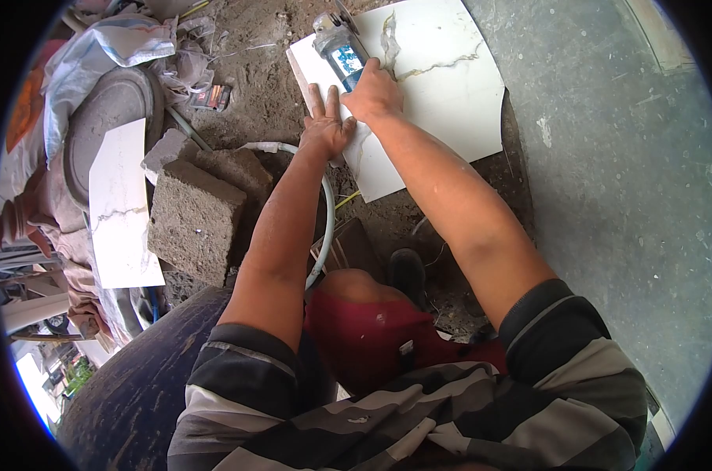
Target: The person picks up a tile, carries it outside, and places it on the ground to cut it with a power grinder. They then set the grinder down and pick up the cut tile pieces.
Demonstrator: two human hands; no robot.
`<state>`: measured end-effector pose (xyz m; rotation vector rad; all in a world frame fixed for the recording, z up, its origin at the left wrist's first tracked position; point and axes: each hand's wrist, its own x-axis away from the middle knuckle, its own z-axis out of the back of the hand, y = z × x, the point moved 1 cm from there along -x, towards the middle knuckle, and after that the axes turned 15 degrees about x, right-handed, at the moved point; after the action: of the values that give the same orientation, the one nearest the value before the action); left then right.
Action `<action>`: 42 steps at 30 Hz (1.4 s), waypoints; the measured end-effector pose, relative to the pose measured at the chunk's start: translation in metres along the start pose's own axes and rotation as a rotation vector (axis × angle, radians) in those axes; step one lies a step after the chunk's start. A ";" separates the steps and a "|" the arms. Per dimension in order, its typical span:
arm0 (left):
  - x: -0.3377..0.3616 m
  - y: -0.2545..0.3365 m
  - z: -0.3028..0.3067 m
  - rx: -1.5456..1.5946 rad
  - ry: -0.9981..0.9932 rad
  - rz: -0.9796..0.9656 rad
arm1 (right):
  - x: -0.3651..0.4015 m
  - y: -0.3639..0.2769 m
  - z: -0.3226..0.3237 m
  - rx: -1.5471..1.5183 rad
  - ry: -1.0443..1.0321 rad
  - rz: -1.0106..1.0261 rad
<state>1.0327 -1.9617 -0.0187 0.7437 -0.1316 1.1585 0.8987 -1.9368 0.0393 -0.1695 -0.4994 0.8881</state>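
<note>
A large white tile (438, 94) with grey-brown marble veins lies in front of me, at the border of bare dirt and a concrete floor. My right hand (375, 93) is wrapped round the blue body of an angle grinder (345, 60), which rests over the tile's upper left part. The grinder's metal head and disc point away from me, toward the far edge. My left hand (327, 129) lies flat at the tile's left edge, fingers spread, just left of the grinder.
Rough concrete blocks (195, 212) are stacked to my left, beside a cut piece of marbled tile (120, 208). A pale hose (328, 212) curves past my left forearm. A dusty round lid (112, 125) and plastic sacks (128, 43) lie farther left. Grey concrete floor (615, 196) spreads on the right.
</note>
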 end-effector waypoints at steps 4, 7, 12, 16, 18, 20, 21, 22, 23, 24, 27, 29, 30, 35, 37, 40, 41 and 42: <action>0.000 -0.001 -0.001 0.013 0.003 -0.006 | 0.002 0.000 0.001 0.011 0.005 -0.006; -0.001 -0.002 -0.001 0.021 0.004 -0.011 | 0.004 0.001 0.000 0.016 -0.001 -0.009; -0.002 -0.004 -0.002 0.013 0.008 -0.026 | 0.004 0.003 -0.003 0.010 -0.007 -0.007; -0.002 -0.004 -0.003 -0.005 0.012 -0.024 | 0.006 0.003 -0.002 0.015 -0.011 -0.011; -0.002 -0.004 -0.002 -0.001 0.017 -0.029 | 0.008 0.004 0.000 0.012 -0.024 -0.008; -0.002 -0.005 -0.003 0.004 0.018 -0.032 | 0.010 0.004 0.001 0.010 -0.032 -0.010; -0.002 -0.004 -0.003 -0.001 0.011 -0.025 | 0.010 0.004 0.002 0.007 -0.039 -0.010; -0.002 -0.003 -0.002 -0.004 0.003 -0.018 | 0.010 0.004 0.002 0.008 -0.038 -0.010; -0.001 -0.003 -0.002 -0.004 0.002 -0.018 | 0.010 0.004 0.001 0.012 -0.036 -0.010; -0.002 -0.004 -0.002 0.001 0.005 -0.025 | 0.010 0.005 0.001 0.017 -0.033 -0.009; -0.003 -0.005 -0.003 0.004 0.008 -0.033 | 0.011 0.005 0.000 0.008 -0.022 -0.004; -0.003 -0.006 -0.004 0.001 0.008 -0.035 | 0.012 0.005 0.001 0.004 -0.028 -0.004; -0.003 -0.007 -0.004 -0.001 0.018 -0.050 | 0.012 0.005 0.002 0.000 -0.035 -0.003; -0.002 -0.005 -0.003 0.002 0.023 -0.053 | 0.014 0.006 0.000 -0.008 -0.027 0.001; -0.002 -0.003 -0.003 -0.008 0.013 -0.022 | 0.015 0.006 0.001 -0.001 -0.021 -0.004; -0.003 -0.006 -0.004 -0.010 0.020 -0.039 | 0.016 0.008 0.001 -0.012 -0.032 0.004; -0.004 -0.007 -0.005 -0.009 0.020 -0.039 | 0.016 0.008 0.000 -0.012 -0.035 -0.002; -0.005 -0.007 -0.005 -0.008 0.023 -0.043 | 0.017 0.007 0.000 -0.012 -0.039 -0.008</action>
<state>1.0355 -1.9641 -0.0280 0.7231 -0.1009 1.1249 0.9023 -1.9192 0.0429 -0.1613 -0.5413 0.8823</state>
